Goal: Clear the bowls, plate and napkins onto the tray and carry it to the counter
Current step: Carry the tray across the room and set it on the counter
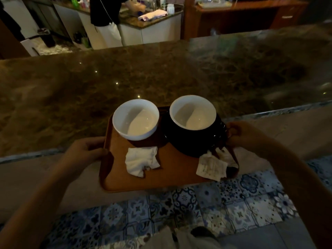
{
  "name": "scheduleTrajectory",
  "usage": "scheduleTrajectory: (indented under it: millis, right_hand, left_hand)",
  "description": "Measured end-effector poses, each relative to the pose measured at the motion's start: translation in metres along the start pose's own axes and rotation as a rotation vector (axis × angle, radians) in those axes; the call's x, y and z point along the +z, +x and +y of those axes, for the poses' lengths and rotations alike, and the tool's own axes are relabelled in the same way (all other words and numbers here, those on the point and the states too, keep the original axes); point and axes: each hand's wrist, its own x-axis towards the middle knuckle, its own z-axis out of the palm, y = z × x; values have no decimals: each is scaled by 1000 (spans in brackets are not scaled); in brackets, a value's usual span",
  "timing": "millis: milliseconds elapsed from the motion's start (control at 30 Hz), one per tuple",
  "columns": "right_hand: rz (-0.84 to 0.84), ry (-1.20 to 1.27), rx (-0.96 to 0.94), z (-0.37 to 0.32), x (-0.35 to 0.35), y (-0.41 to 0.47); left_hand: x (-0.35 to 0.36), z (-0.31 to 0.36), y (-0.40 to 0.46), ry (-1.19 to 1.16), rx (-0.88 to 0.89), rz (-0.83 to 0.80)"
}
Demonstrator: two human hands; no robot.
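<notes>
Now both hands' fingers, left point(86, 150) and right point(240, 133), clamp the tray point(167, 177) edges.

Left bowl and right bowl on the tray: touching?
Apart. The head view shows a dark gap between the left bowl and the right bowl; the left one stands on the tray, the right one on the dark plate.

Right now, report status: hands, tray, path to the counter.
Left hand and right hand grip tray edges. Both bowls, dark plate and napkins aboard. Tray's far end over counter; nothing blocking.
</notes>
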Motion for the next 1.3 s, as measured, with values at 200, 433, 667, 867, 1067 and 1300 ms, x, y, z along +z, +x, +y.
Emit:
scheduleTrajectory:
  millis: [200,433,667,867,1067,1300]
  right_hand:
    - [0,-50,-8,-16,-27,58]
    - [-5,-189,-41,-19,-78,151]
    - [-47,-376,-21,-39,-130,247]
    - [-72,-469,-56,-46,-152,317]
    - [-57,-471,-76,-43,-150,354]
    - [-83,-459,-40,-44,-152,382]
  left_hand:
    - [6,35,55,20,-44,69]
    - [33,71,129,41,-74,159]
    - [62,109,207,39,-95,191]
    - [76,125,265,60,-102,198]
    - [78,132,309,194,-130,203]
    - [76,139,333,501,-84,148]
